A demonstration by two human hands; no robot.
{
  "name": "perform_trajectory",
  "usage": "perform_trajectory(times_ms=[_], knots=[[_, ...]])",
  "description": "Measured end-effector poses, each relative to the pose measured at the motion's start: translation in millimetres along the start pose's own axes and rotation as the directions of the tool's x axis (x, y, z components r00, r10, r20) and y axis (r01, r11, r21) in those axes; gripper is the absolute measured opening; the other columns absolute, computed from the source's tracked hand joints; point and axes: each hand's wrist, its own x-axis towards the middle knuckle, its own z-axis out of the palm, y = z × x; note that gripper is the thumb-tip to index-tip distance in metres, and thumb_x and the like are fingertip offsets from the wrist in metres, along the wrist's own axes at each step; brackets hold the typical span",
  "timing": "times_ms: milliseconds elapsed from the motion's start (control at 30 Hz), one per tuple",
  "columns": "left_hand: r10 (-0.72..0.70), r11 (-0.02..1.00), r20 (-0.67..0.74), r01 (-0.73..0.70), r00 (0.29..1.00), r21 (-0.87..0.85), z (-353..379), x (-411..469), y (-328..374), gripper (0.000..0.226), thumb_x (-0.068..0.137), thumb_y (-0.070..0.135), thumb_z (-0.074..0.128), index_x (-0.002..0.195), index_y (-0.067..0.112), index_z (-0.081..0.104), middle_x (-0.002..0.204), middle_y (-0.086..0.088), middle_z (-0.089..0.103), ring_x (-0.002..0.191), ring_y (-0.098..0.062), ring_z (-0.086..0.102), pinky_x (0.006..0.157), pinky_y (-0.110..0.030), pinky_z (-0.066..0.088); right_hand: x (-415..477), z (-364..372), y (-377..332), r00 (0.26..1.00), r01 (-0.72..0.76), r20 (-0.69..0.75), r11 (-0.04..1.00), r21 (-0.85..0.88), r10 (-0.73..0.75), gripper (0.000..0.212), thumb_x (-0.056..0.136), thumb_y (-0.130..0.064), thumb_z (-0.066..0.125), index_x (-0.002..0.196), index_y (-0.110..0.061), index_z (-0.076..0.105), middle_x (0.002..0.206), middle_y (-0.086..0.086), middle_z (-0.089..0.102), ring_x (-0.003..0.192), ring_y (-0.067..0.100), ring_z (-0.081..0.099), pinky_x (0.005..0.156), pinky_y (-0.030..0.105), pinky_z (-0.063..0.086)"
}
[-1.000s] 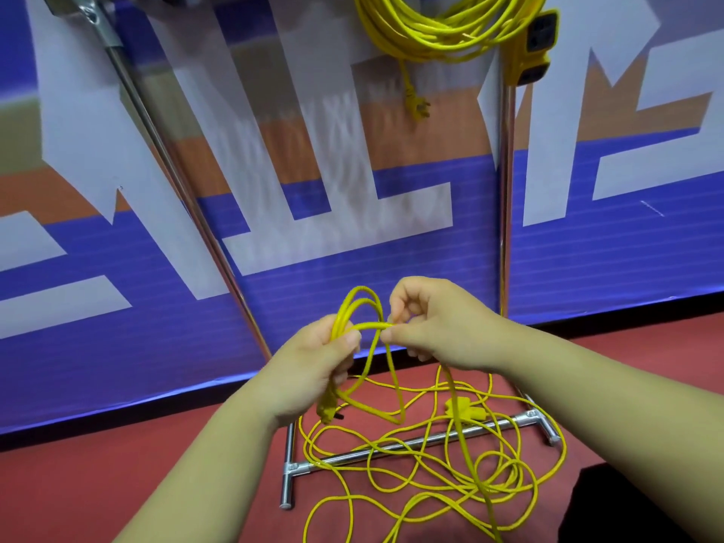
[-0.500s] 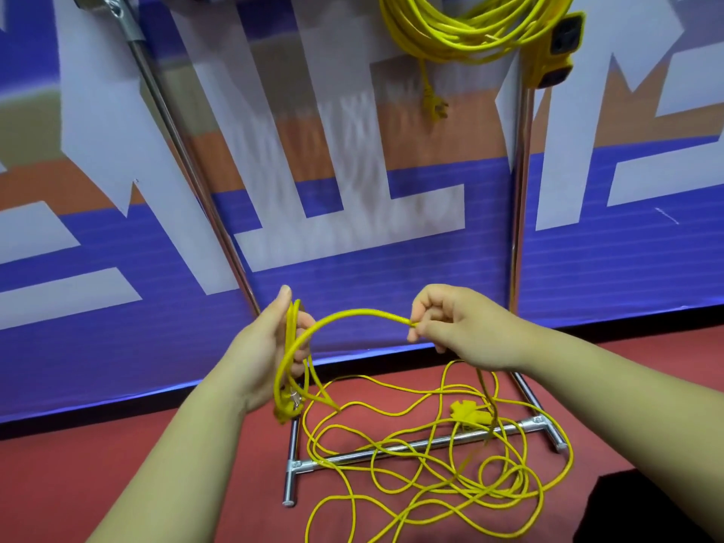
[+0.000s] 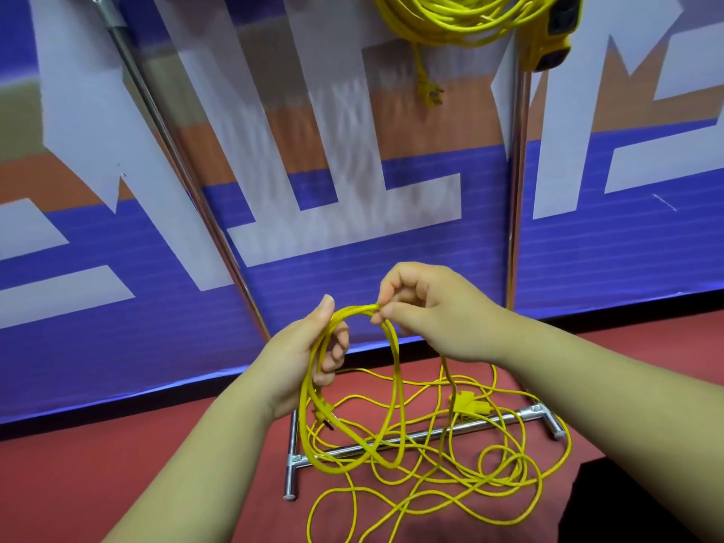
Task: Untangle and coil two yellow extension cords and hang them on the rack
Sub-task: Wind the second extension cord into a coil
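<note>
One yellow extension cord [image 3: 442, 17] hangs coiled at the top of the metal rack [image 3: 519, 197], its plug dangling and its black-faced socket block [image 3: 556, 31] at the right. The second yellow cord [image 3: 470, 472] lies tangled on the red floor over the rack's base bar. My left hand [image 3: 301, 358] holds a few hanging loops [image 3: 352, 425] of this cord, fingers curled round them. My right hand [image 3: 431, 311] pinches the cord at the top of the loop, close beside my left thumb. The cord's plug end hangs below my left hand.
A blue, white and orange banner wall [image 3: 352, 213] stands right behind the rack. The rack's left pole [image 3: 176, 158] slants up to the top left. Its chrome base bar [image 3: 423, 435] and foot [image 3: 290, 464] lie on the red floor [image 3: 98, 484]. A dark object [image 3: 627, 503] sits at bottom right.
My right hand has come back toward my left hand, bringing another length of cord and laying a new loop. The hanging loops in my left hand have grown longer.
</note>
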Motion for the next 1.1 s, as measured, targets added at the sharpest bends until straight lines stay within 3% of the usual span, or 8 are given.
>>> perform_trajectory(times_ms=[200, 333, 467, 633, 733, 867, 933, 1100], knots=[[0.049, 0.991, 0.127, -0.033, 0.991, -0.127, 11.1, 0.2, -0.9, 0.032, 0.09, 0.039, 0.058, 0.07, 0.014, 0.052, 0.065, -0.006, 0.039, 0.056, -0.017, 0.035, 0.052, -0.027, 0.035, 2.3, -7.7, 4.9, 0.987, -0.015, -0.159, 1.0, -0.015, 0.012, 0.014, 0.093, -0.006, 0.064, 0.088, -0.017, 0.058, 0.079, -0.005, 0.077, 0.061, 0.006, 0.064, 0.062, 0.016, 0.046], [0.018, 0.99, 0.167, 0.005, 0.986, -0.137, 16.3, -3.0, 2.0, 0.023, 0.089, 0.033, 0.061, 0.077, 0.014, 0.057, 0.061, -0.002, 0.038, 0.047, -0.012, 0.035, 0.048, -0.026, 0.041, 3.0, -11.2, 10.4, 0.98, 0.0, -0.2, 0.999, -0.044, -0.009, 0.011, 0.093, -0.009, 0.066, 0.089, -0.017, 0.06, 0.078, 0.001, 0.076, 0.067, 0.014, 0.067, 0.07, 0.032, 0.055], [-0.08, 0.984, 0.264, 0.119, 0.961, -0.134, 14.7, -7.9, 8.7, 0.022, 0.088, 0.034, 0.065, 0.078, 0.015, 0.058, 0.056, 0.003, 0.03, 0.04, -0.004, 0.027, 0.036, -0.016, 0.027, 2.9, -14.9, 16.6, 0.974, -0.004, -0.226, 0.994, -0.107, -0.02, 0.013, 0.09, -0.015, 0.071, 0.088, -0.021, 0.06, 0.071, -0.004, 0.071, 0.069, 0.016, 0.067, 0.068, 0.029, 0.053], [-0.181, 0.952, 0.413, 0.264, 0.892, -0.155, 8.7, -9.5, 16.1, 0.044, 0.086, 0.053, 0.069, 0.072, 0.015, 0.049, 0.053, 0.005, 0.028, 0.039, -0.003, 0.024, 0.035, -0.015, 0.02, 4.4, -22.1, 21.6, 0.975, -0.011, -0.221, 0.986, -0.166, -0.027, 0.017, 0.085, -0.024, 0.078, 0.088, -0.024, 0.062, 0.072, -0.006, 0.067, 0.065, 0.01, 0.063, 0.066, 0.028, 0.052], [-0.204, 0.936, 0.419, 0.302, 0.885, -0.182, 7.8, -9.0, 16.3, 0.052, 0.087, 0.062, 0.058, 0.069, 0.015, 0.047, 0.049, 0.004, 0.03, 0.036, -0.005, 0.026, 0.034, -0.018, 0.021, 3.1, -21.8, 22.2, 0.982, -0.017, -0.188, 0.989, -0.149, -0.011, 0.015, 0.085, -0.025, 0.078, 0.089, -0.023, 0.064, 0.077, 0.001, 0.07, 0.071, 0.026, 0.067, 0.07, 0.042, 0.056], [-0.17, 0.944, 0.419, 0.27, 0.892, -0.192, 7.6, -8.7, 15.0, 0.056, 0.087, 0.066, 0.056, 0.071, 0.013, 0.048, 0.05, 0.002, 0.033, 0.037, -0.007, 0.029, 0.037, -0.021, 0.02, 2.6, -20.3, 16.4, 0.982, -0.014, -0.187, 0.997, -0.075, 0.0, 0.01, 0.086, -0.018, 0.078, 0.085, -0.019, 0.069, 0.07, -0.003, 0.07, 0.064, 0.015, 0.064, 0.067, 0.037, 0.055], [-0.174, 0.95, 0.382, 0.256, 0.908, -0.177, 7.8, -7.5, 12.3, 0.056, 0.088, 0.067, 0.05, 0.073, 0.013, 0.051, 0.052, 0.001, 0.034, 0.038, -0.009, 0.03, 0.039, -0.022, 0.021, 4.3, -20.5, 9.5, 0.965, 0.017, -0.263, 0.999, 0.027, -0.01, 0.01, 0.085, -0.013, 0.078, 0.082, -0.016, 0.069, 0.068, -0.006, 0.067, 0.063, 0.009, 0.059, 0.064, 0.028, 0.051], [-0.181, 0.952, 0.374, 0.258, 0.91, -0.167, 8.1, -3.0, 3.7, 0.055, 0.09, 0.067, 0.046, 0.075, 0.015, 0.053, 0.054, 0.001, 0.034, 0.04, -0.009, 0.031, 0.039, -0.021, 0.029, 7.3, -17.9, -0.1, 0.916, 0.082, -0.4, 0.977, 0.199, 0.005, 0.009, 0.086, -0.009, 0.076, 0.085, -0.013, 0.068, 0.071, -0.003, 0.066, 0.065, 0.01, 0.058, 0.064, 0.025, 0.049]])
